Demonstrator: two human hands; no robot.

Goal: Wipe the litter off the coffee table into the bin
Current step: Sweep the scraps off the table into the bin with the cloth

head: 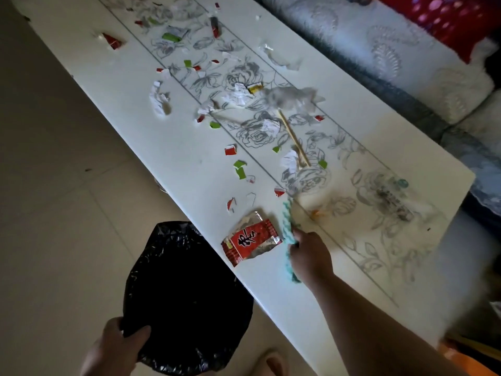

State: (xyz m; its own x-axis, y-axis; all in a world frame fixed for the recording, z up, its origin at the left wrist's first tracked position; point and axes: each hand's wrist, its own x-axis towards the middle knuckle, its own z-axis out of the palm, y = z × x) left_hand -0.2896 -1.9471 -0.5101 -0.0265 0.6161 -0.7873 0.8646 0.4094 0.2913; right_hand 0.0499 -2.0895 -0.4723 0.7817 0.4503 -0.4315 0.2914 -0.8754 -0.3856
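Note:
A long white coffee table (113, 109) with a grey flower pattern carries scattered litter: red, green and white paper scraps, crumpled tissue (160, 100), a clear plastic wrap (290, 99) and a wooden skewer (294, 139). A large red snack wrapper (250, 241) lies at the table's near edge. My right hand (309, 256) grips a teal cloth (288, 232) pressed on the table, just right of the wrapper. My left hand (116, 348) holds the rim of a bin lined with a black bag (187, 291), held below the table edge under the wrapper.
A grey-white patterned sofa (379, 50) runs along the table's far side, with a red cushion (447, 20) at the top right. Beige tiled floor (54, 213) lies on the left. Something orange (466, 362) shows at the bottom right.

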